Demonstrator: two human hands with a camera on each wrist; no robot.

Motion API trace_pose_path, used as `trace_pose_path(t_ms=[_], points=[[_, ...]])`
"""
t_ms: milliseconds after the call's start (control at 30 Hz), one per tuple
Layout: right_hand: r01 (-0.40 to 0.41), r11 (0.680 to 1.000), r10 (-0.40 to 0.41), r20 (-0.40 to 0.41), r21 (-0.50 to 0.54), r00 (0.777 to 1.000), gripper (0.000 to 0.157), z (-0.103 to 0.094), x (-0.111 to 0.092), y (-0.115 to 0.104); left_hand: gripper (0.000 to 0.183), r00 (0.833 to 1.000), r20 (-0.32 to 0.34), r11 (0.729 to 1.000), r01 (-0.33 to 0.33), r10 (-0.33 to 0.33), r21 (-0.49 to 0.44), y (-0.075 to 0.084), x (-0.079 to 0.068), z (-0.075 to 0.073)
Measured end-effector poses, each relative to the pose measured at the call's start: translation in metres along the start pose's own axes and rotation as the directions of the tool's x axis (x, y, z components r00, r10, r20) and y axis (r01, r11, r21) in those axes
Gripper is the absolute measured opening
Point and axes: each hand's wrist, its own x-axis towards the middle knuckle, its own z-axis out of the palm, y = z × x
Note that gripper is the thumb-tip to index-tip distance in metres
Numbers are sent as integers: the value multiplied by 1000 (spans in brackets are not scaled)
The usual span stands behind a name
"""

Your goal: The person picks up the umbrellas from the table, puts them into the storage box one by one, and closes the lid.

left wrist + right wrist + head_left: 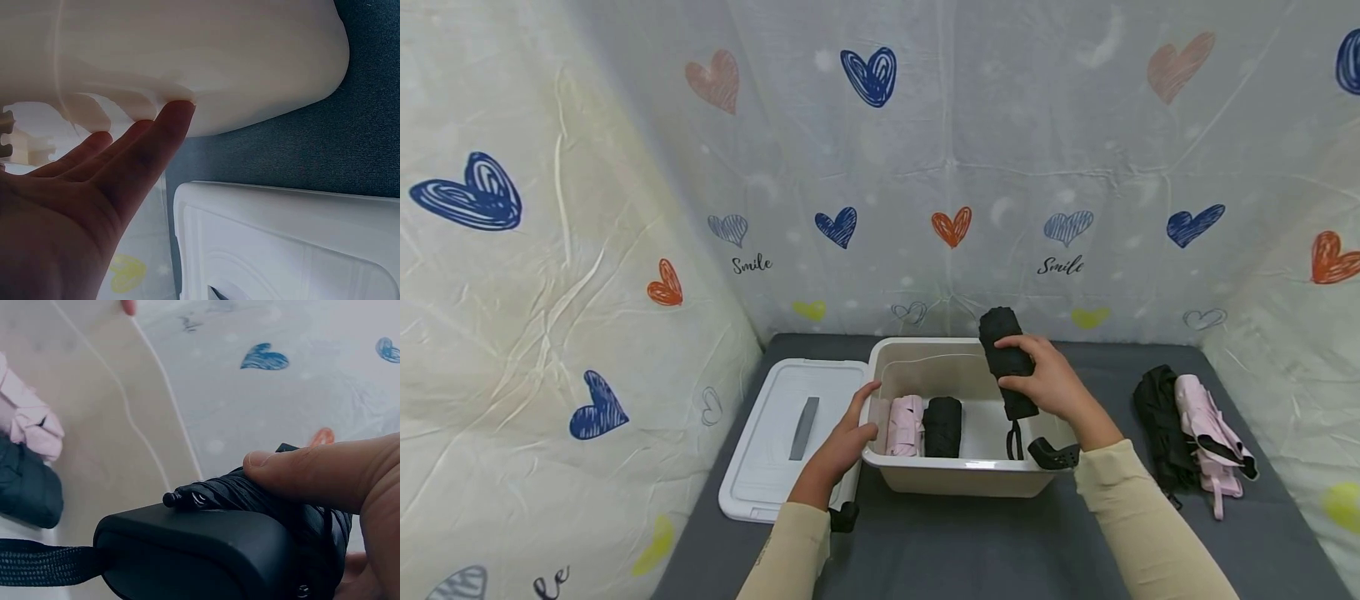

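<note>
My right hand [1051, 382] grips a rolled black folding umbrella [1009, 362] over the right part of a beige storage bin [966, 477]. The umbrella is tilted, its handle end and wrist strap [1015, 440] pointing down into the bin; the right wrist view shows the black handle [187, 550] close up. Inside the bin, a rolled pink umbrella [906, 426] and a black one [943, 427] lie side by side at the left. My left hand [846, 442] touches the bin's left side with extended fingers [147, 153].
A white lid [760, 450] with a grey handle lies left of the bin on the dark grey table [955, 550]. At the right lie another black umbrella [1165, 429] and a pink one [1210, 425], loosely folded. A heart-patterned curtain [947, 125] stands behind.
</note>
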Motion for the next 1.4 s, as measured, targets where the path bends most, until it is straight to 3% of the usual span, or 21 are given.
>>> trace_pose_path(t_ms=[233,500,767,1400], points=[[8,1000,-9,45,15,999,54,11,1,3,78,1000,-7,1000,-2,2,-6,-1,0,0],[69,997,-67,58,-42,996,56,18,3,3,78,1000,-15,1000,-1,1,-2,0,1,0],[49,998,-45,137,-31,990,59,23,4,2,78,1000,-22,1000,4,-4,-1,1,0,1],[65,986,-21,267,-155,964,59,31,13,2,79,1000,-24,1000,12,-12,-8,2,0,1]])
